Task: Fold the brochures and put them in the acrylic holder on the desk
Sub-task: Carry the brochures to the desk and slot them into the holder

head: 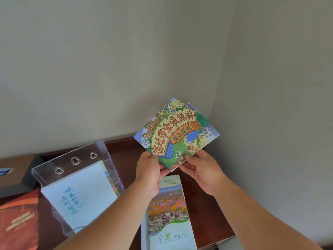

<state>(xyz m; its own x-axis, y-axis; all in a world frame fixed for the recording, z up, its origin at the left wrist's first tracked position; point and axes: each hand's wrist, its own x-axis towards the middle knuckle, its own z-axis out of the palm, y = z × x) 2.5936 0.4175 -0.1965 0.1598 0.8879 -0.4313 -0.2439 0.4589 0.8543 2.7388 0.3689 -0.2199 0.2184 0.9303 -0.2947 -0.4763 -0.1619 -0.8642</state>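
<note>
Glossy paper; I judged it light, springy, slick. I held the folded brochure (175,134) above the desk (126,152), left hand (149,170) and right hand (203,170) each pinching its bottom corner. The holder (81,152) stood at 8 o'clock. Best gripped beside the creases.

2 bare hands in view: 1 left hand (149,168), 1 right hand (202,170). 1 folded cartoon-map brochure (175,134) pinched between them. 1 clear acrylic holder (82,154) on 1 dark wooden desk (126,156). 3 keyhole-shaped holes (75,160) across the holder's back panel. At least 2 brochures inside the holder: 1 white brochure (79,193) with teal lettering in front, coloured edges (112,181) of more behind, exact number impossible to tell. 1 stack of landscape-photo brochures (169,213) on the desk, layers too tight to count. 1 orange-red booklet (18,219) at far left. 1 brown box (16,170) behind it.
</note>
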